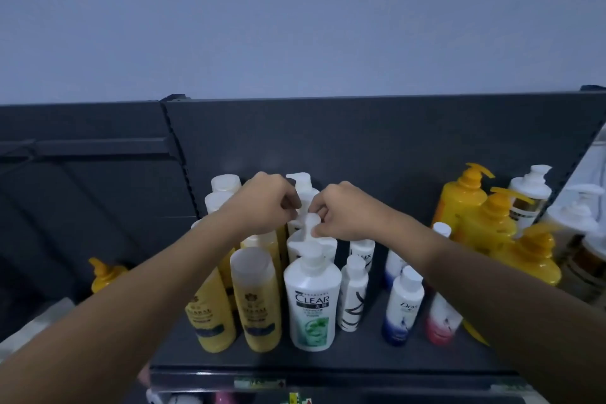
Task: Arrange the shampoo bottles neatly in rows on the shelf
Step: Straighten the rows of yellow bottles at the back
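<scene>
Gripping the pump of a white pump bottle (311, 238) with both hands, mid-shelf.
Left hand (267, 203) and right hand (342, 211) have fingers curled and pinch the pump head from 9 and 3 o'clock. The bottle stands upright on the shelf (370, 352), at 12 o'clock behind the CLEAR bottle (311, 302). Yellow bottles (259, 302) stand just beside at 9 o'clock, a Dove bottle (402, 305) at 3 o'clock.

We see a matt dark metal shelf (328, 361), glossy white plastic on the CLEAR bottle (311, 298), and shiny yellow plastic pump bottles (465, 203).
</scene>
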The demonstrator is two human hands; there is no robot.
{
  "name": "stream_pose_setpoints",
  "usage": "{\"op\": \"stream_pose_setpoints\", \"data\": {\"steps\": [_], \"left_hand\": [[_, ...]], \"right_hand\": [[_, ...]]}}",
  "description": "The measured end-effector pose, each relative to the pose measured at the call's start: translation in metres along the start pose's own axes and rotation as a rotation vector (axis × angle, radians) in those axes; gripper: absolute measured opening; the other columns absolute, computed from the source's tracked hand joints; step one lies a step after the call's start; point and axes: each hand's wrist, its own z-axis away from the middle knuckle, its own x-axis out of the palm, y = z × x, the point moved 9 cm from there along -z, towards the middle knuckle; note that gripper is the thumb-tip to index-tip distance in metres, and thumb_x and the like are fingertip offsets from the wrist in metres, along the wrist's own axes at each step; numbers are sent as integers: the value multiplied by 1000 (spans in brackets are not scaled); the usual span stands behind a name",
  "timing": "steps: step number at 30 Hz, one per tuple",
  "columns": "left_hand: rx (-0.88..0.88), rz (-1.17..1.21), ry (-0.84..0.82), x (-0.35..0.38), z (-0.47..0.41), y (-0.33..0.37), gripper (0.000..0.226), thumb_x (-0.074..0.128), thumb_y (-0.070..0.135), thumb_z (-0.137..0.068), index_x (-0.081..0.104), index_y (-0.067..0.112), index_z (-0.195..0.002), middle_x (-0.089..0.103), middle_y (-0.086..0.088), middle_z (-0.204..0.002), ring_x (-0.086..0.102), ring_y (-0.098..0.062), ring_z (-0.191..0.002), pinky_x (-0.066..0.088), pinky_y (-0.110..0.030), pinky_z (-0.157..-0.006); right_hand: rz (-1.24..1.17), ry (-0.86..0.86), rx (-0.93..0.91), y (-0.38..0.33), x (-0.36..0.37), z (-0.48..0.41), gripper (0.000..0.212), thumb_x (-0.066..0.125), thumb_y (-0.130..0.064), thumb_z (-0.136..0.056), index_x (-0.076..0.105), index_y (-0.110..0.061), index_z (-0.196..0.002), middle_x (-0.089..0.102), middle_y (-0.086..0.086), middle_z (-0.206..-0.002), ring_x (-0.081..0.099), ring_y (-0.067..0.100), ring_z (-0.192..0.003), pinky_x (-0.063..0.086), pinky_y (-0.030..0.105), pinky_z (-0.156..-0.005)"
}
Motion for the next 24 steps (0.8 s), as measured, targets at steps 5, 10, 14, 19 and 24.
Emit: {"op": "stream_pose_setpoints", "data": {"steps": [5,10,14,19,24], "left_hand": [[-32,-51,2,4,-21,-13,34,72,27,-90,72,26,-124,73,8,-115,68,-14,-97,60,-36,-84],[68,-87,-98,21,-49,-9,43,73,31,-91,66,27,-133,71,6,-119,67,-15,-100,57,-30,-85],[98,-105,-151,33,-58,-6,40,73,37,-87,71,25,-125,70,7,-99,65,-16,-87,58,-36,-78],[131,-94,-139,31,-60,-3,32,74,34,-81,78,22,-111,74,5,-94,65,-16,-82,60,-40,-74],[150,-97,-131,31,-59,-4,43,74,35,-85,73,22,-125,74,4,-106,66,-16,-88,60,-37,-80]], "right_hand": [[-45,-45,30,18,-9,0,52,85,-34,-81,70,-17,-127,75,-6,-106,67,10,-103,59,35,-92],[-104,-145,-1,15,-2,14,17,79,-31,-84,81,-20,-96,79,-9,-85,73,1,-84,62,33,-85],[-126,-254,-59,0,9,24,20,68,-15,-90,82,-18,-103,82,-6,-91,75,6,-89,61,26,-83],[-122,-348,-31,-9,16,28,29,72,-9,-82,80,-20,-108,78,-15,-78,76,8,-91,63,36,-88],[-123,-372,-24,-18,14,34,25,83,-25,-80,79,-22,-105,80,-9,-89,76,12,-91,62,42,-89]]}}
